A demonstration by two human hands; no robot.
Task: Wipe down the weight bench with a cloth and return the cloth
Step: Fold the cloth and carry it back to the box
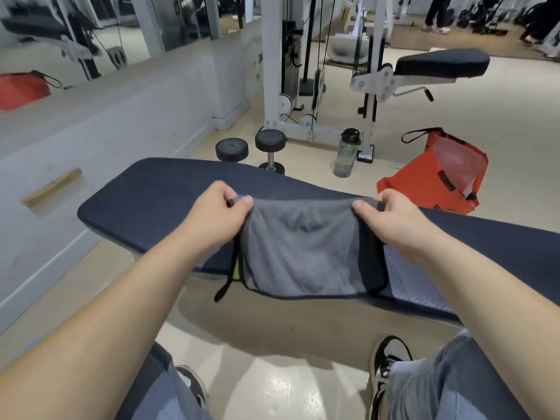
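Evidently I was readying the grey cloth (303, 247), its top corners pinched by my left hand (212, 213) and right hand (394, 221), hanging stretched over the weight bench (145, 204). Next, I judged, it needed lowering flat onto the pad to wipe.

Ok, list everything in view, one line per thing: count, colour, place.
weight bench: one, dark blue-black, across the middle.
cloth: one, grey with dark edging, held stretched before the bench.
dumbbells: two, black, floor beyond the bench.
water bottle: one, clear with black lid, floor right of the dumbbells.
bag: one, orange-red, floor right of the bottle.
cable machine: one, white, behind the dumbbells.
padded seat: one, black, far right.
shoes: two, black and white, bottom edge.
left hand: pinches the cloth's top left corner.
right hand: pinches its top right corner.
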